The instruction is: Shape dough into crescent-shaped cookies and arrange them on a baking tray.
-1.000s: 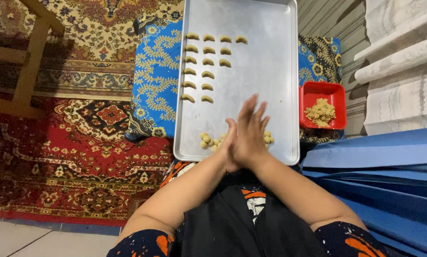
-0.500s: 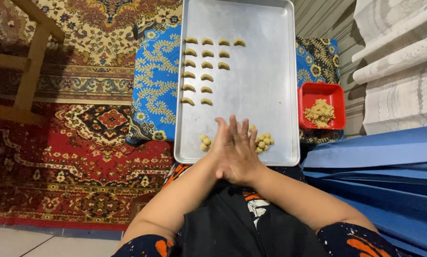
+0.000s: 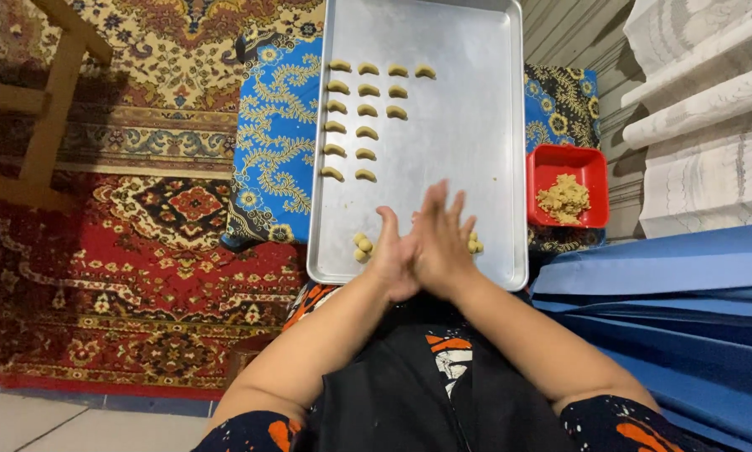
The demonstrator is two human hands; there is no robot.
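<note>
Palm to palm over the metal tray's [image 3: 476, 167] six o'clock edge, the left hand [image 3: 397, 259] and right hand [image 3: 443, 243] press flat, hiding whatever lies between, beside loose dough balls [image 3: 363, 246], while finished crescents [image 3: 359, 109] fill eleven o'clock.

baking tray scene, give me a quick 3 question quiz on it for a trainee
1. True or false: the right hand and left hand are pressed palm to palm over the near end of the metal tray.
2. What sits in the red container right of the tray? A) a crumbly beige heap B) water C) spoons
3. What shape are the dough pieces lined up in rows at the tray's far left?

Key: 1 true; 2 A; 3 crescent.
</note>
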